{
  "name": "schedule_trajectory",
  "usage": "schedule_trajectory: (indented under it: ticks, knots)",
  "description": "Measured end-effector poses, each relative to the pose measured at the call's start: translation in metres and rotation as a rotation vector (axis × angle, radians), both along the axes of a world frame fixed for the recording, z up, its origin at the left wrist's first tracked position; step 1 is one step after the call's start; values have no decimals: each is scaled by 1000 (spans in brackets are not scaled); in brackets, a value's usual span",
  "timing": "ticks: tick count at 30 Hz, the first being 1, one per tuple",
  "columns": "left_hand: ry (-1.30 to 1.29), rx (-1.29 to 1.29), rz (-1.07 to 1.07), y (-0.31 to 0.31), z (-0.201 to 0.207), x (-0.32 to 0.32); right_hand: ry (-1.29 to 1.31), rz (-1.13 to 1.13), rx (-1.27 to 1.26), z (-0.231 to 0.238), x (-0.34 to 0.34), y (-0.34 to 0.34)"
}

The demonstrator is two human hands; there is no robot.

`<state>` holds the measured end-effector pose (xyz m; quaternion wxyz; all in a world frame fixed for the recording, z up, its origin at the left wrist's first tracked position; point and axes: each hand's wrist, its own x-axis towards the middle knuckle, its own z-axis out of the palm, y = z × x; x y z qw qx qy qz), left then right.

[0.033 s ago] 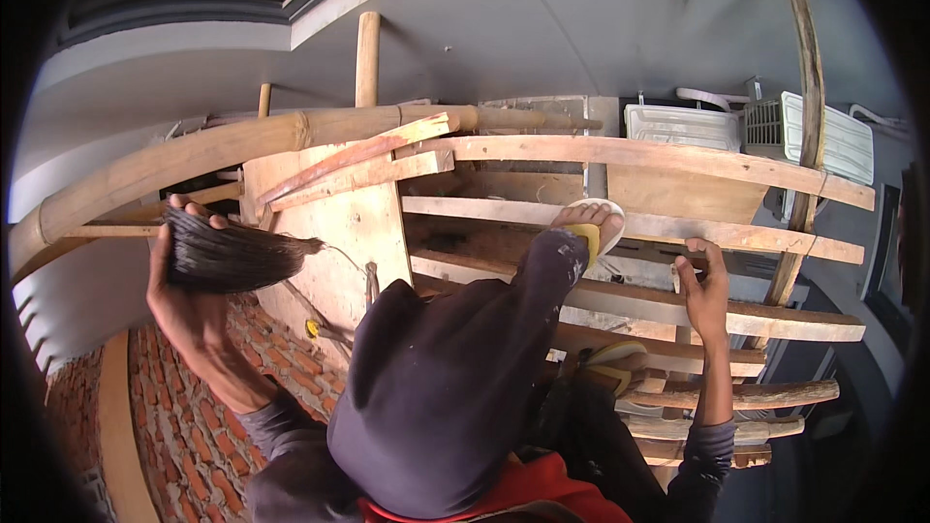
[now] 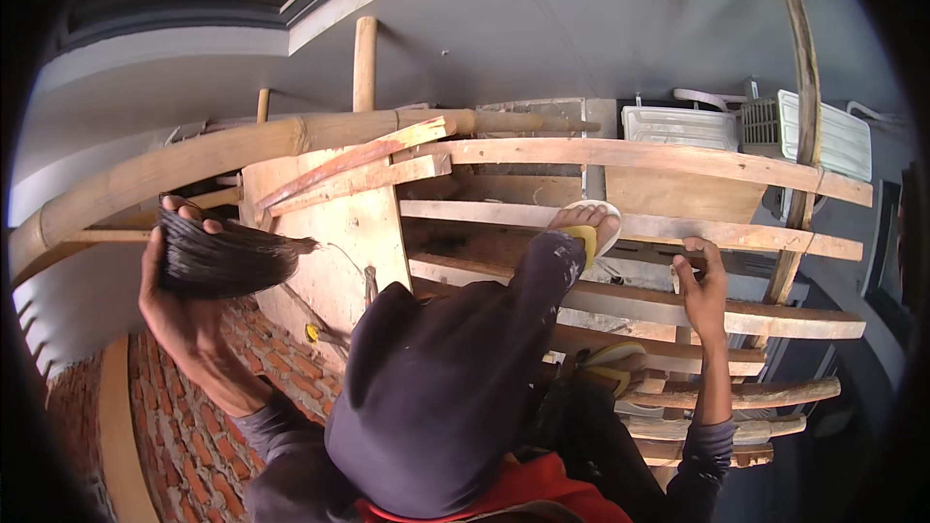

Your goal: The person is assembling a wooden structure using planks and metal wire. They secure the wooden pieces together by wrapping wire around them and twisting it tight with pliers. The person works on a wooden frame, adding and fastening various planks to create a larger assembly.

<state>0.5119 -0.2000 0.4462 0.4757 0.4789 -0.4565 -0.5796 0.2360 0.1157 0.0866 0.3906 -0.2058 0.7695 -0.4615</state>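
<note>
Far left of the frame, the left hand (image 2: 179, 305) is up beside the brick wall (image 2: 199, 446), its grip wrapped around the bound end of a dark bristle brush (image 2: 223, 257). The fingers curl over the top of the bundle and the bristles taper to a point toward the right, ending just short of the pale plywood board (image 2: 339, 232). The brush sits at middle left, below the thick bamboo pole (image 2: 194, 160) that arcs across the upper left.

Moving to the centre, the raised knee in dark trousers (image 2: 436, 387) fills the lower middle, and the leg stretches up to a foot in a yellow-strapped sandal (image 2: 586, 228), planted on one of the wooden scaffold planks (image 2: 639, 155). A second sandal (image 2: 610, 358) shows lower down, on another plank.

Over to the right, the right hand (image 2: 702, 291) is closed on the edge of a plank at middle right, thumb on the near side, fingers over the far side; it is pinching the wood. The grey sleeve runs down to the lower edge. Above, in the upper right, white crate-like boxes (image 2: 678, 124) rest behind the planks, and a curved pole (image 2: 804, 68) rises along the right side.
</note>
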Motion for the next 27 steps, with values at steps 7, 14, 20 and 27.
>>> schedule_trajectory:
  ticks: [7,14,20,27]
  knots:
    - [-271,-116,-387,-25,70,-9,-47,-36,-72,6,-7,2]
    - [48,-95,-813,-44,59,-58,-103,-89,-50,58,-19,5]
    - [334,264,-1368,-28,-30,-188,268,-180,-324,100,-42,-20]
    - [178,233,-1004,63,-171,-247,486,-246,-603,158,-39,-78]
